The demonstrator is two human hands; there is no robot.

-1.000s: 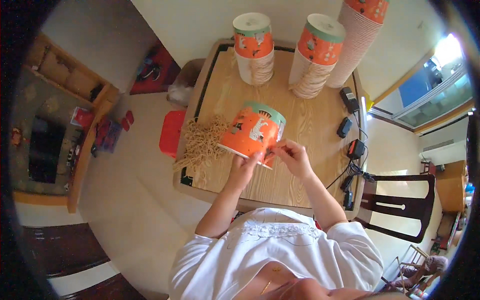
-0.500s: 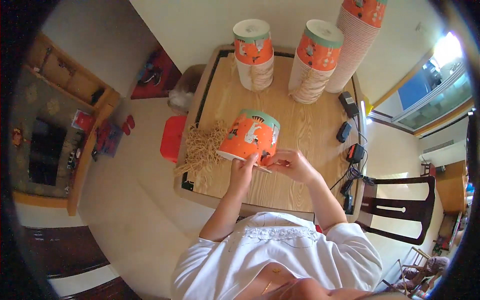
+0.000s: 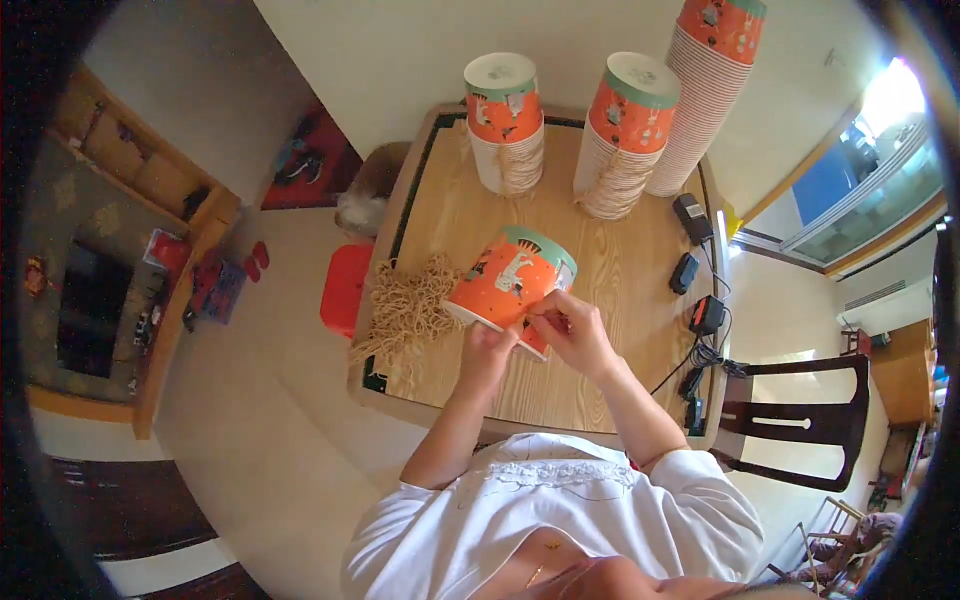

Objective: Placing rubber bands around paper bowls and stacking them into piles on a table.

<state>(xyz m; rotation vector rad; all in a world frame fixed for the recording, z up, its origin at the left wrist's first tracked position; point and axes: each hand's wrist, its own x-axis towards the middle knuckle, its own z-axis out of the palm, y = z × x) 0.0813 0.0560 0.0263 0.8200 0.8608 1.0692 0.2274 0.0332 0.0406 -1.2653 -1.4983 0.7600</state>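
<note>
An orange paper tub (image 3: 508, 282) with a green band and small animal drawings is tilted over the near middle of the table, its white rim toward me. My left hand (image 3: 486, 356) grips it at the rim, thumb on the outer wall. At its lower right side my right hand (image 3: 574, 334) is closed in a pinch against the orange wall; whatever lies between the fingertips is too small to make out. Left of the tub lies a loose heap of beige paper-like cord (image 3: 412, 303).
Upside-down tubs stand at the back in a left stack (image 3: 503, 120), a middle stack (image 3: 632, 108) and a taller right stack (image 3: 700, 85); beige cords hang on the first two. Black adapters (image 3: 706, 315) with cables line the right edge. A dark chair (image 3: 800, 420) stands right.
The tub has shifted slightly right and down in view and tipped further. My right hand has moved left and up, from the rim onto the tub's side, fingers now pinched.
</note>
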